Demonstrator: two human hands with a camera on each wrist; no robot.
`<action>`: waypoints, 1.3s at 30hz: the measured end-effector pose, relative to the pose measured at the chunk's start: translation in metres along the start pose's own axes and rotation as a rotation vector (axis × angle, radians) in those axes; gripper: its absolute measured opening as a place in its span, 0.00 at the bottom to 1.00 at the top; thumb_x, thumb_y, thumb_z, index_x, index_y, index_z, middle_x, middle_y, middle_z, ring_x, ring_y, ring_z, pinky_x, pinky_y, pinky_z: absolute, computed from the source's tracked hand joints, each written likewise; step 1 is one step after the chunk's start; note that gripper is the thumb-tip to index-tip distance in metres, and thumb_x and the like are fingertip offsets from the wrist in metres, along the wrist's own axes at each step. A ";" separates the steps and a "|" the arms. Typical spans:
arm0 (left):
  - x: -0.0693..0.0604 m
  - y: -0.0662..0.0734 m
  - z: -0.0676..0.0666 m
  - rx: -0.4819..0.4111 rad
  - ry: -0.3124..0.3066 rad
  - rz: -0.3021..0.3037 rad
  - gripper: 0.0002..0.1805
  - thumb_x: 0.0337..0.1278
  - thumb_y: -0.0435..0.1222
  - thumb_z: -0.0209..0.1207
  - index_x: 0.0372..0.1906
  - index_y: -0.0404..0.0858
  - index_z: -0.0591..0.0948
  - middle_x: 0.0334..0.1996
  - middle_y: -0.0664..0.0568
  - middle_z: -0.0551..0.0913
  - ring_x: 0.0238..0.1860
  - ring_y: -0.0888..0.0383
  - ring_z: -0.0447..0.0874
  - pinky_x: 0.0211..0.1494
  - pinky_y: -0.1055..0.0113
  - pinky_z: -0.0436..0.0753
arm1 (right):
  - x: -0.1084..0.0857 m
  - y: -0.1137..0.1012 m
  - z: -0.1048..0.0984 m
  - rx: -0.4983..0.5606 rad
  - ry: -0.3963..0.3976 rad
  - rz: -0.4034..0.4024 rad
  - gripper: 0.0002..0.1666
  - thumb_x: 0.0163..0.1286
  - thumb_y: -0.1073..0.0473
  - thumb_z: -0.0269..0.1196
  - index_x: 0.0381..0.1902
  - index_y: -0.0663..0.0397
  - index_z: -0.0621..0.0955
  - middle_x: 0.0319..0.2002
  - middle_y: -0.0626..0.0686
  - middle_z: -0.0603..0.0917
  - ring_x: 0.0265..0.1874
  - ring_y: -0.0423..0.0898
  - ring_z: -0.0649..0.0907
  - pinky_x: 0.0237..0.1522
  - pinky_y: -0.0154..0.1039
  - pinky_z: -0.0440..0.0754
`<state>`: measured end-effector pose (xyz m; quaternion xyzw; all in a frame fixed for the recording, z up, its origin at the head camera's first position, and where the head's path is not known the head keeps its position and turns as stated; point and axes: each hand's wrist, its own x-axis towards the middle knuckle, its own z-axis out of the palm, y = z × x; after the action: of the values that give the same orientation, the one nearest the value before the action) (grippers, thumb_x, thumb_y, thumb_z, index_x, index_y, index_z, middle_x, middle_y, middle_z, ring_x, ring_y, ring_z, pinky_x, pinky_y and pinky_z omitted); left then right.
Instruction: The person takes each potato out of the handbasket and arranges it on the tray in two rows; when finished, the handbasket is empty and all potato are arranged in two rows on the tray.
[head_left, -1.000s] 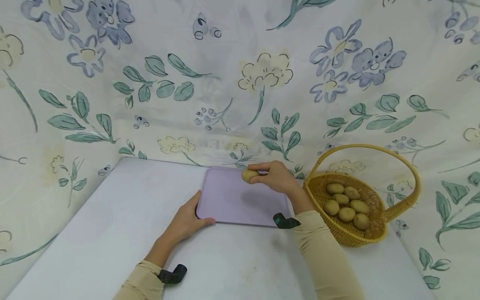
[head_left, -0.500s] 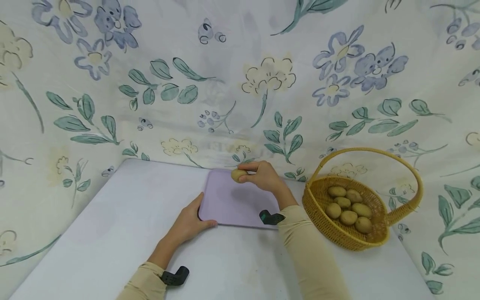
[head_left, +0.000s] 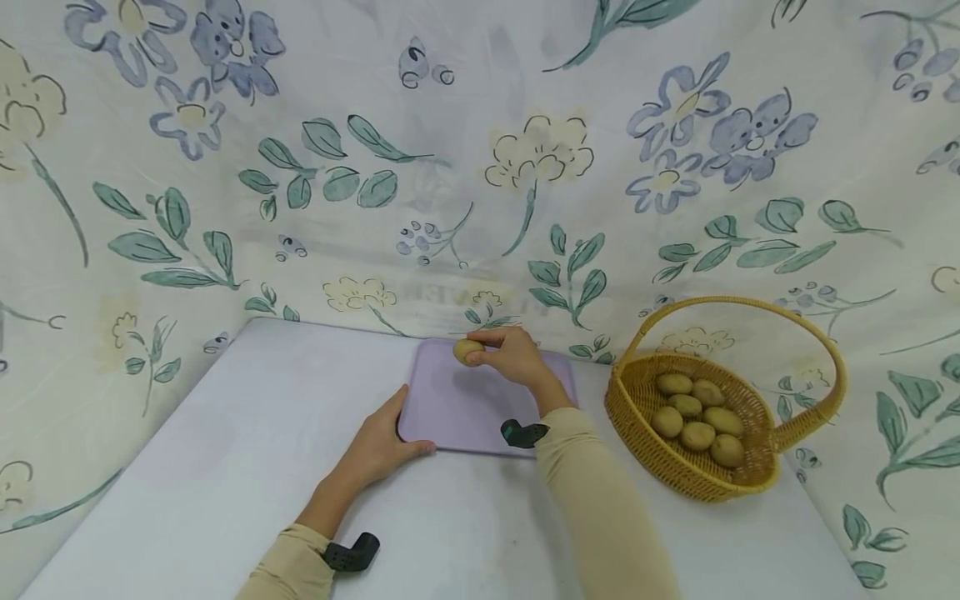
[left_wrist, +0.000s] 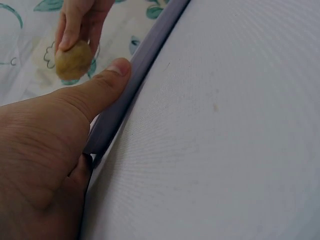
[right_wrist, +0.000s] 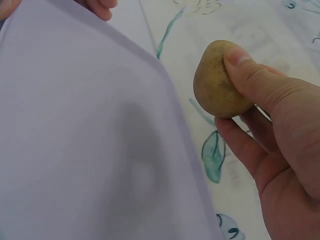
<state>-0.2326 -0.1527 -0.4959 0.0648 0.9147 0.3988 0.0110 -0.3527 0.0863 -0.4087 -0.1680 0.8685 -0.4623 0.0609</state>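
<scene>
My right hand pinches a potato between thumb and fingers, above the back left part of the lilac tray. In the right wrist view the potato hangs clear of the tray, whose surface carries a shadow. The left hand grips the tray's front left corner. Its thumb lies on the rim in the left wrist view, with the other fingers partly hidden at the side and beneath.
A wicker basket with a tall handle stands right of the tray, holding several potatoes. Behind the white table hangs a floral cloth. Each wrist wears a black device.
The right hand has moved left over the tray with the potato. The left hand keeps its grip on the corner; the whole view has shifted slightly.
</scene>
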 end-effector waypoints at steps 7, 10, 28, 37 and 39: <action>0.000 0.000 0.000 -0.006 0.007 0.004 0.67 0.46 0.54 0.77 0.82 0.32 0.49 0.80 0.36 0.55 0.80 0.38 0.56 0.81 0.43 0.63 | 0.009 0.005 0.015 0.014 0.025 0.019 0.26 0.62 0.52 0.75 0.59 0.46 0.86 0.62 0.51 0.85 0.65 0.50 0.82 0.64 0.45 0.84; 0.000 0.000 0.000 -0.004 0.010 0.004 0.67 0.46 0.54 0.77 0.82 0.31 0.49 0.80 0.36 0.55 0.80 0.38 0.56 0.81 0.43 0.63 | 0.012 0.006 0.021 0.018 0.035 0.029 0.26 0.62 0.51 0.75 0.59 0.47 0.86 0.61 0.50 0.86 0.65 0.50 0.82 0.64 0.44 0.83; 0.000 0.001 -0.003 -0.001 0.003 -0.014 0.66 0.48 0.53 0.76 0.82 0.32 0.49 0.81 0.38 0.54 0.80 0.40 0.55 0.82 0.45 0.62 | 0.021 0.005 0.052 0.095 0.134 0.101 0.25 0.60 0.52 0.76 0.56 0.46 0.88 0.57 0.51 0.88 0.63 0.50 0.83 0.61 0.42 0.85; -0.001 0.001 -0.003 -0.011 0.008 0.007 0.66 0.47 0.54 0.76 0.82 0.33 0.50 0.81 0.38 0.56 0.80 0.40 0.57 0.81 0.44 0.63 | 0.025 0.006 0.057 0.070 0.151 0.097 0.25 0.61 0.54 0.76 0.57 0.50 0.87 0.58 0.54 0.87 0.63 0.53 0.83 0.59 0.42 0.86; -0.001 0.001 -0.002 -0.011 0.010 0.010 0.66 0.46 0.54 0.77 0.82 0.33 0.50 0.81 0.38 0.56 0.80 0.40 0.57 0.81 0.44 0.64 | 0.026 0.007 0.059 0.066 0.151 0.090 0.26 0.61 0.55 0.75 0.58 0.52 0.86 0.58 0.54 0.87 0.63 0.53 0.83 0.59 0.42 0.87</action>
<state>-0.2312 -0.1533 -0.4941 0.0672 0.9123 0.4040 0.0049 -0.3629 0.0350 -0.4468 -0.0913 0.8617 -0.4986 0.0217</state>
